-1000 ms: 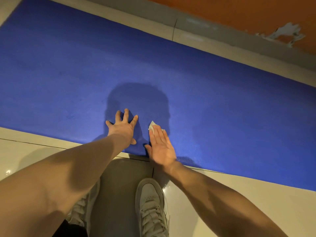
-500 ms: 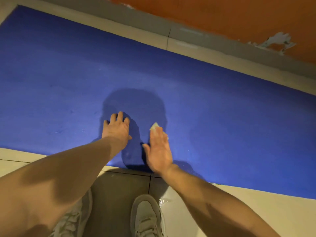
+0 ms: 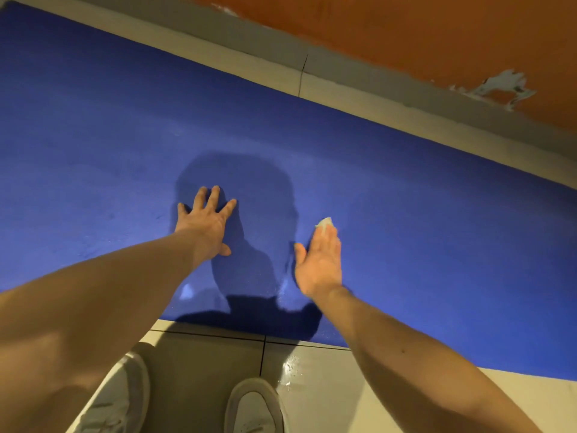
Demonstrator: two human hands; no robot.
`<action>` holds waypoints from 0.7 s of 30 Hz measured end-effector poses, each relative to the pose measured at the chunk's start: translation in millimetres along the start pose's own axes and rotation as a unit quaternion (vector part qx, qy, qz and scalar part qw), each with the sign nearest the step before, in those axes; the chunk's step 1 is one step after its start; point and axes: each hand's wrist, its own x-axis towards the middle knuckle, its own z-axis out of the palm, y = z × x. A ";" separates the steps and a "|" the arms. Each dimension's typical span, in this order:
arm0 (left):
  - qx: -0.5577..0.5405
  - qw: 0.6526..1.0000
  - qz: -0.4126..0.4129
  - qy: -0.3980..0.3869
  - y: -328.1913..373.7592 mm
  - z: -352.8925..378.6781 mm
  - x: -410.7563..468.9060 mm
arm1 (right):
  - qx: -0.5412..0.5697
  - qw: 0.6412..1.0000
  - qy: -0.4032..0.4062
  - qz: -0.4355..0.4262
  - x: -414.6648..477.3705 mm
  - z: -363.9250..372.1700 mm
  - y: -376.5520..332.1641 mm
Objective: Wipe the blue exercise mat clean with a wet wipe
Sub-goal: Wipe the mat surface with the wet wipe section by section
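Nearest, two pale shoes (image 3: 254, 410) stand on the tiled floor (image 3: 390, 398), and a glossy patch (image 3: 290, 365) just beside the right shoe looks wet. With the person's weight leaning forward, a foot could slip there.

Past the tiles lies the blue exercise mat (image 3: 452, 245), flat along the floor. The left hand (image 3: 206, 223) is spread wide and flat on it as a brace. If that arm pushes sideways, the mat may creep on the smooth tile.

The right hand (image 3: 320, 264) lies with straight, close fingers over the wet wipe (image 3: 324, 222), of which only a corner shows past the fingertips. The hand seems tilted, though I cannot tell whether the palm touches the mat. Pinned so lightly, the wipe could bunch or slide out during a stroke.

The far strip of the mat, near the orange wall (image 3: 406, 32), would take a long reach and may get missed.
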 end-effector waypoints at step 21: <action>0.015 0.998 -0.005 -0.053 1.9 -10.2 4.5 | 0.061 0.994 -0.020 -0.085 14.3 10.5 -50.2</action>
